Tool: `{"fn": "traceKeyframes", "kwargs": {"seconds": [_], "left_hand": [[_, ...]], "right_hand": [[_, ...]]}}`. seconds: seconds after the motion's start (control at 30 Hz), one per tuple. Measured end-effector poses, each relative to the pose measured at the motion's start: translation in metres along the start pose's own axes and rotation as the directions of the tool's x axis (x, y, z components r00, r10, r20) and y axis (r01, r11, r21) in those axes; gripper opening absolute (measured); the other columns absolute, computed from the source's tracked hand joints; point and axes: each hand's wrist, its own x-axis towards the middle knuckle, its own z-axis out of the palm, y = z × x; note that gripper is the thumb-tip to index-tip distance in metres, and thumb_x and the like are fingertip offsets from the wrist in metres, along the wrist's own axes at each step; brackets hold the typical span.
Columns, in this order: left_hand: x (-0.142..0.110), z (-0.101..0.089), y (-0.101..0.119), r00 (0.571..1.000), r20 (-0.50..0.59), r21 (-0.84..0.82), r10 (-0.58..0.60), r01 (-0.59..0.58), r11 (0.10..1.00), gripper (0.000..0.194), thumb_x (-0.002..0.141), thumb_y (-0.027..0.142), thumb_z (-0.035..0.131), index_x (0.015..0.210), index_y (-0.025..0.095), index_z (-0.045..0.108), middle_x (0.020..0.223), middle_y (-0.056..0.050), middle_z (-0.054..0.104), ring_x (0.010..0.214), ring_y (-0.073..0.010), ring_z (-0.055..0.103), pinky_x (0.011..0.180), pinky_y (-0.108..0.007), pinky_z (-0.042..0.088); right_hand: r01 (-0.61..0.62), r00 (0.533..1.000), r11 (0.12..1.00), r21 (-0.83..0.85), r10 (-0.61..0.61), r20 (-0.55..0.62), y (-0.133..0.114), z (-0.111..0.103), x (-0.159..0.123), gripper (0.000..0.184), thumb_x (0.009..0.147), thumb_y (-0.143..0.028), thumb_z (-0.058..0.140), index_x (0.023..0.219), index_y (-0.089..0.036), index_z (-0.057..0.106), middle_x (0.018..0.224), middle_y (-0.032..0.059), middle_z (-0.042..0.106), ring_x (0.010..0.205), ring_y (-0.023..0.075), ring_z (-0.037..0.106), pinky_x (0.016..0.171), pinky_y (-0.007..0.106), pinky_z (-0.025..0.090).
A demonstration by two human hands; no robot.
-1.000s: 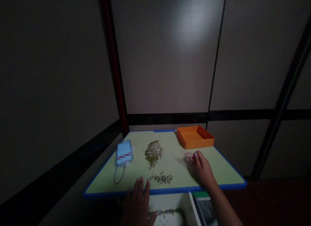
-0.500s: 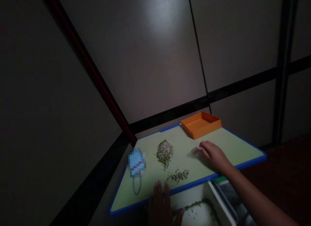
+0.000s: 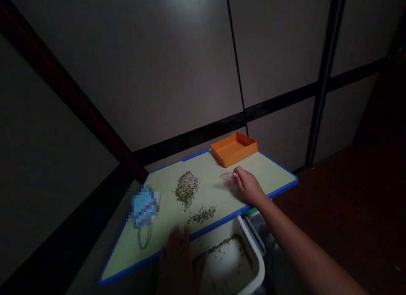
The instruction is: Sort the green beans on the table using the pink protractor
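My right hand point(image 3: 248, 186) is closed on a small clear plastic dish point(image 3: 227, 179) with a pinkish rim, held over the right half of the board; most of the dish is see-through and its far side is hard to make out. My left hand point(image 3: 177, 261) lies at the board's front edge, fingers stretched out and thumb over the white bin, holding nothing. Just ahead of those fingertips is a small scatter of green beans or seeds point(image 3: 202, 214). Behind it sits a larger heap of seeds point(image 3: 187, 187), whitish on top.
An orange tray point(image 3: 241, 155) stands at the board's back right. A pixelated light-blue item point(image 3: 144, 206) with a loop lies on the left. Below the front edge, a white bin point(image 3: 260, 265) holds some seeds. The pale board point(image 3: 168, 172) has a blue rim; wall panels rise behind.
The camera view has tilted and swung to the right. My right hand keeps hold of the clear dish, and my left hand stays at the board's front edge. The seed piles look the same.
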Motion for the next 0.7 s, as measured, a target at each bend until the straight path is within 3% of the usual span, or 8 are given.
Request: {"fn": "traceKeyframes", "kwargs": {"seconds": [0.2,0.4,0.53,0.6,0.7], "left_hand": [[-0.001,-0.006,0.001,1.0,-0.016,-0.013,0.006,-0.006,1.0,0.074,0.085,0.053,0.044,0.148,0.016,0.032,0.155,-0.019,0.041,0.144,-0.0322,0.038,0.115,-0.053,0.035],[0.0,-0.012,0.0,0.999,0.052,-0.028,0.002,0.0,1.0,0.072,0.086,0.052,0.042,0.148,0.016,0.032,0.156,-0.019,0.039,0.145,-0.0317,0.037,0.114,-0.054,0.035],[0.0,-0.008,0.001,1.0,0.016,-0.023,-0.007,0.007,1.0,0.074,0.085,0.054,0.042,0.148,0.016,0.032,0.156,-0.02,0.04,0.145,-0.0325,0.037,0.113,-0.055,0.036],[-0.001,-0.004,0.001,1.0,-0.015,-0.019,-0.001,0.001,1.0,0.074,0.085,0.054,0.041,0.148,0.016,0.031,0.155,-0.019,0.04,0.145,-0.0323,0.037,0.113,-0.055,0.036],[-0.002,0.002,-0.001,0.999,-0.044,-0.018,0.02,-0.021,1.0,0.073,0.086,0.052,0.041,0.149,0.018,0.03,0.155,-0.019,0.041,0.144,-0.032,0.039,0.112,-0.056,0.037]], "right_hand": [[0.026,0.998,0.995,-0.093,-0.02,0.066,0.0,0.001,0.0,0.021,0.097,-0.027,0.031,0.086,-0.022,0.048,0.075,0.0055,0.061,0.068,0.0192,0.053,0.064,0.028,0.032],[0.04,0.994,0.981,-0.189,-0.019,0.111,-0.003,-0.001,0.0,0.023,0.098,-0.025,0.033,0.089,-0.02,0.053,0.079,0.0079,0.064,0.07,0.0193,0.054,0.064,0.028,0.031],[0.029,0.993,0.971,-0.237,0.0,0.122,-0.006,-0.002,0.001,0.023,0.097,-0.024,0.034,0.09,-0.019,0.055,0.081,0.0091,0.066,0.071,0.0197,0.056,0.065,0.028,0.03],[-0.014,0.993,0.963,-0.268,0.045,0.108,-0.008,-0.002,0.002,0.023,0.097,-0.024,0.034,0.092,-0.018,0.055,0.081,0.0096,0.066,0.07,0.0203,0.056,0.063,0.029,0.028],[-0.182,0.978,0.944,-0.275,0.203,0.05,-0.008,-0.001,0.002,0.025,0.098,-0.029,0.031,0.096,-0.019,0.054,0.073,0.0071,0.064,0.063,0.0204,0.053,0.059,0.029,0.022]]}}
